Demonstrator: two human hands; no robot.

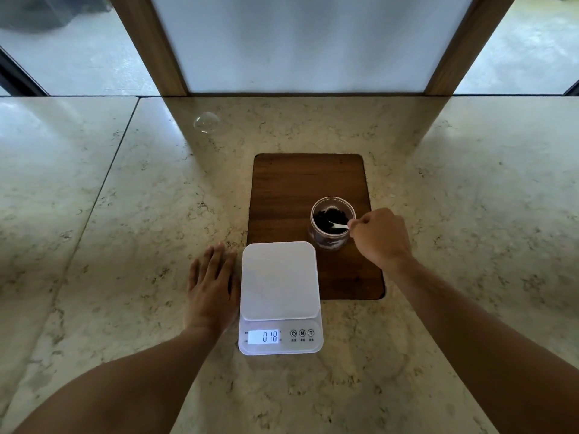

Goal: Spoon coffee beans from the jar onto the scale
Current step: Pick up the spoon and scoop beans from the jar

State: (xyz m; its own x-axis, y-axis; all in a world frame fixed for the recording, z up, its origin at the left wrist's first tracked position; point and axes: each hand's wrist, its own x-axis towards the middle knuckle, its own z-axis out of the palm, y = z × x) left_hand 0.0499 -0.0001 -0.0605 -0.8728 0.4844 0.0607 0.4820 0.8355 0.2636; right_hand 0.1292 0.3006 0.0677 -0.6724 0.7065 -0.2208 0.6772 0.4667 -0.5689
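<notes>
A clear glass jar [332,242] with dark coffee beans [326,222] inside stands on a dark wooden board [297,183]. My right hand [380,238] is shut on a small white spoon [340,226] whose bowl dips into the beans. A white digital scale [279,280] sits in front of the board's left corner. Its platform is bare and its lit display [263,336] reads 0.18. My left hand [213,286] lies flat on the counter, fingers apart, touching the scale's left side.
The marble counter [125,245] stretches wide on both sides. A clear round glass object [206,122] lies at the back left. A wooden-framed frosted panel [307,42] rises behind the counter's far edge.
</notes>
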